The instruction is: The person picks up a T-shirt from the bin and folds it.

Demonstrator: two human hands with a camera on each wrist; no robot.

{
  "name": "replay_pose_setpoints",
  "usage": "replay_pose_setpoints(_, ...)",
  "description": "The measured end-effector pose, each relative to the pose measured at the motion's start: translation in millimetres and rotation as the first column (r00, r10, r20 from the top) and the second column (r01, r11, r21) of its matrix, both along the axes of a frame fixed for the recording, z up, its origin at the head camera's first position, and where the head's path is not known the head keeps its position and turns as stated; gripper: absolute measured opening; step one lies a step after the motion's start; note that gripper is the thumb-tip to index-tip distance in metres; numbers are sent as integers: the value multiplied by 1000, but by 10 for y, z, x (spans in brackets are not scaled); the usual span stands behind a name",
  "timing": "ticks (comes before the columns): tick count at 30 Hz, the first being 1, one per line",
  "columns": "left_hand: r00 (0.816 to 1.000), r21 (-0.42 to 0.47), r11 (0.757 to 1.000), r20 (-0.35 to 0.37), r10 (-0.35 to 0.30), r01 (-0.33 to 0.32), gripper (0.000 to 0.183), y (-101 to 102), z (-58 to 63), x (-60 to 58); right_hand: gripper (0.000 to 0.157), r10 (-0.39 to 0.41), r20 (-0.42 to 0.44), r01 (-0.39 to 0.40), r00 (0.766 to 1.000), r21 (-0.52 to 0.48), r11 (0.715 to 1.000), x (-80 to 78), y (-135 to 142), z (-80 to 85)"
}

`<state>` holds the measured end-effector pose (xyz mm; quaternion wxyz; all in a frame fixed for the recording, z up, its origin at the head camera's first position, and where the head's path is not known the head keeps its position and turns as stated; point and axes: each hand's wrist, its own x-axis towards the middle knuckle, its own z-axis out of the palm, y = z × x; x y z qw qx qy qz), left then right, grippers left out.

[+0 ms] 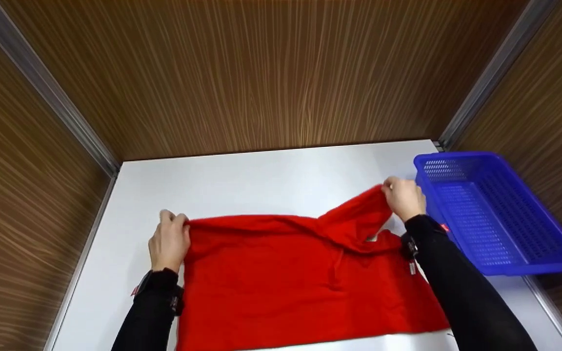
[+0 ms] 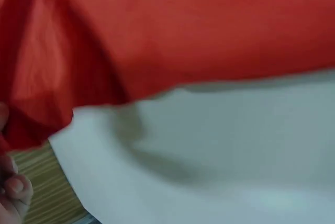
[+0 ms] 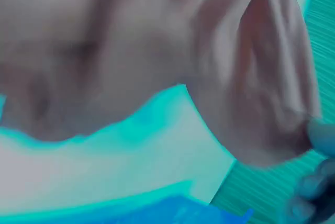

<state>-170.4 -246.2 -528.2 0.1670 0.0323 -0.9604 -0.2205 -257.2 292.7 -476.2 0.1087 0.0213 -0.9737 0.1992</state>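
A red cloth garment (image 1: pixel 271 287) with a thin cord-like strand on it lies spread across the white table, its far edge raised. At the far left corner my left hand (image 1: pixel 170 239) pinches the fabric between thumb and fingers. My right hand (image 1: pixel 404 197) pinches a raised flap at the far right, pulled up and away from the rest. In the left wrist view, the red cloth (image 2: pixel 209 25) hangs above the table, with fingertips (image 2: pixel 18 186) at the left edge. Colours are off in the right wrist view, where the cloth (image 3: pixel 256 103) looks greyish and droops from the fingers (image 3: pixel 322 135).
A blue perforated plastic basket (image 1: pixel 476 229) stands at the table's right side, close beside my right hand and forearm. Wood-grain panels (image 1: pixel 281 73) enclose the white table (image 1: pixel 242 185) at the back and both sides, with metal strips at the corners.
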Motion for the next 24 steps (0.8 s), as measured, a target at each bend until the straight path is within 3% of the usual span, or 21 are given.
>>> replay_pose_setpoints(3,996,67,994,-19,91,-89,10,46,134,-96,20,-60,-7,58,998,-172,983,-107,-39,172)
replay_pose_setpoints(6,987,116,983,-48,151,-144,12,73,286,-199,18,-88,-77,62,993,-281,958,-189,-59,309)
replay_pose_setpoints(13,964,311,935,-143,224,-171,12,68,540,-377,18,-189,-257,71,948,-407,910,-240,-119,570)
replay_pose_setpoints(17,969,324,933,-135,207,-154,13,22,522,-360,18,-165,-322,8,932,-439,898,-227,-180,611)
replay_pose_setpoints(21,985,236,963,-72,155,-134,14,-42,390,-262,15,-20,-395,-114,918,-314,943,-174,-210,498)
replay_pose_setpoints(24,994,167,981,-21,105,-100,12,-110,271,-172,13,88,-405,-186,910,-209,960,-64,-186,381)
